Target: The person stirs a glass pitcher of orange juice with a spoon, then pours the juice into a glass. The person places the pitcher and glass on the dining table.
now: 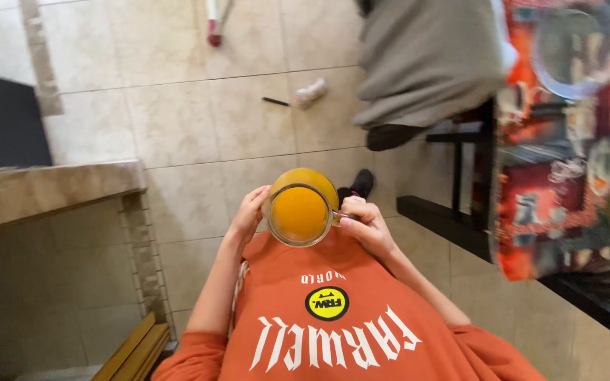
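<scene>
Below my head camera, close in front of the chest, I see a clear glass mug filled nearly to the rim with orange juice, held upright over the tiled floor. My left hand is cupped against the mug's left side, fingers curled around the glass wall. My right hand sits on the mug's right side, fingers closed about the handle, which is mostly hidden by them. Both hands are wrapped on the mug, neither one spread flat.

Under the mug I see an orange sweatshirt with white lettering and a round yellow patch, its sleeves pushed up so the forearms are bare. Past the mug's far edge a black shoe shows on the floor.

To the left stands a stone-topped bench with a tiled front, and a dark panel rises behind it. To the right, a second bench wears a busy red patterned cloth, with a clear glass plate lying on it near the top. Grey fabric hangs beside that cloth. Further off on the floor lie a crumpled white scrap and, just beside it, a thin dark stick.
</scene>
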